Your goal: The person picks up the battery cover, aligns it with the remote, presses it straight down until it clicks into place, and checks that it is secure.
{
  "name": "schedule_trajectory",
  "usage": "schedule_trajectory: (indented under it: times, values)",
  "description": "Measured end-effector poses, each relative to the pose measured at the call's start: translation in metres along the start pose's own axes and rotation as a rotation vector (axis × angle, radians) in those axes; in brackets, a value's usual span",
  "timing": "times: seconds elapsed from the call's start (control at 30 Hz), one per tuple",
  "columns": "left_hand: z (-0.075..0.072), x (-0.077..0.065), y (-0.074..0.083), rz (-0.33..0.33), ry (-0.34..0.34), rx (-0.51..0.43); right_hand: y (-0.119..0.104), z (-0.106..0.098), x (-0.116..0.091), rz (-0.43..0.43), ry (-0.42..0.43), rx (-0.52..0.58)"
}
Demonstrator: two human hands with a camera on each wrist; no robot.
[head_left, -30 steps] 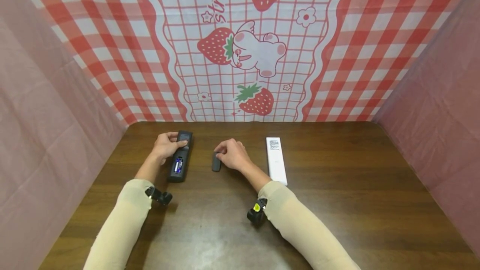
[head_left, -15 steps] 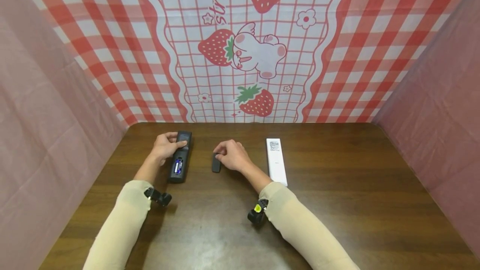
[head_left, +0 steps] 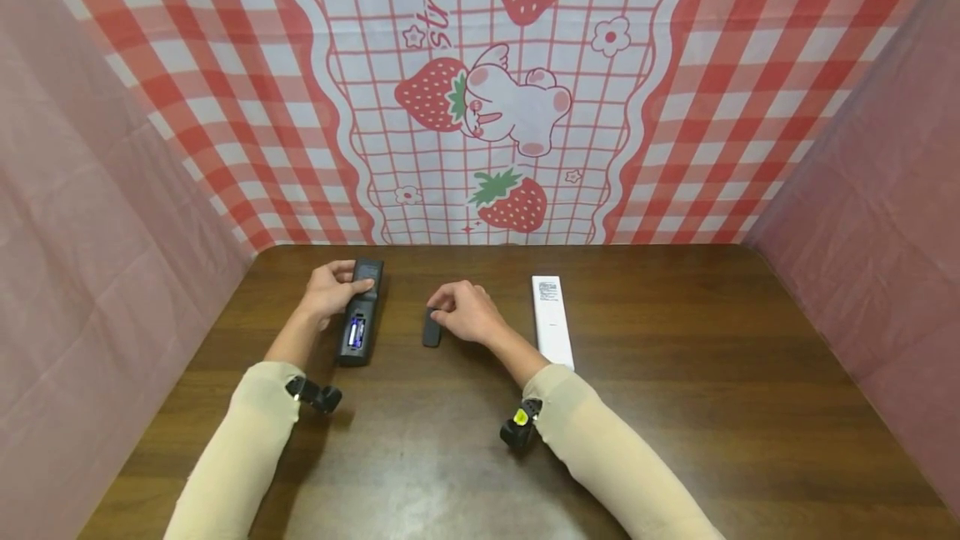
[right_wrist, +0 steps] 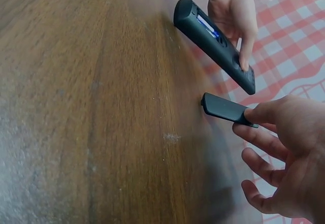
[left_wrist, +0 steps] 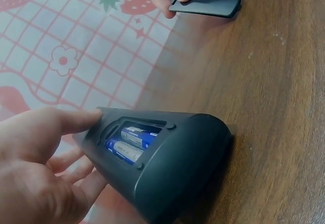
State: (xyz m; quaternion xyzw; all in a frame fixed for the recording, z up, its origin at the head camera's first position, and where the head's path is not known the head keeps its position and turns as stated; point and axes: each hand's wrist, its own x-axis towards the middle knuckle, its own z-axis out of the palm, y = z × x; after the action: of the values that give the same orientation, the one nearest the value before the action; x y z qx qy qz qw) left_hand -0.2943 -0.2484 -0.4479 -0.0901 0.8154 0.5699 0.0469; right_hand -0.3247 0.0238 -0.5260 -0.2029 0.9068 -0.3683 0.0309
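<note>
In the head view my left hand grips a black remote control near its far end, thumb across its back. The remote's battery compartment is uncovered, and two blue-and-silver batteries lie side by side inside, as the left wrist view shows. To the right, my right hand pinches a small dark battery cover by one end between thumb and index finger. The other fingers are loosely bent in the right wrist view. Cover and remote are apart, with a gap between them.
A white remote control lies on the brown wooden table, right of my right hand. A red-and-white strawberry-print cloth hangs behind the table's far edge. Pink cloths hang along both sides.
Both hands keep their holds on the remote and the battery cover. They stay almost in the same place, with only very slight shifts.
</note>
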Motion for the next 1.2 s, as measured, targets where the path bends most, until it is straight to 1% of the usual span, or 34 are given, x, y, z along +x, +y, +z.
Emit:
schedule_trajectory:
  times: [0.17,0.37,0.5,0.7,0.9,0.97,1.1,1.13,1.2]
  values:
    - [0.0,-0.003,0.004,0.007,-0.006,-0.012,-0.002,-0.002,-0.001,-0.002,-0.003,0.001]
    - [-0.001,-0.003,0.007,-0.004,-0.013,-0.042,-0.001,-0.002,-0.001,-0.006,0.002,0.019]
    - [-0.001,-0.005,0.009,-0.01,-0.02,-0.032,-0.004,-0.004,-0.004,-0.009,0.006,0.022]
    - [0.001,-0.006,0.011,-0.01,-0.029,-0.016,-0.006,-0.008,-0.007,-0.018,-0.01,0.04]
    - [0.002,-0.005,0.013,0.003,-0.017,-0.029,0.001,-0.002,-0.001,-0.038,0.007,0.033]
    - [0.002,-0.006,0.016,0.003,-0.017,-0.014,0.001,-0.002,0.0,-0.046,0.015,0.03]
    - [0.002,-0.007,0.021,-0.002,-0.018,0.022,-0.006,-0.008,-0.004,-0.065,0.031,0.026]
    - [0.001,-0.007,0.022,-0.002,-0.017,0.03,-0.014,-0.013,-0.01,-0.069,0.04,0.018]
    - [0.001,-0.007,0.023,-0.005,-0.016,0.028,-0.017,-0.015,-0.012,-0.081,0.038,0.026]
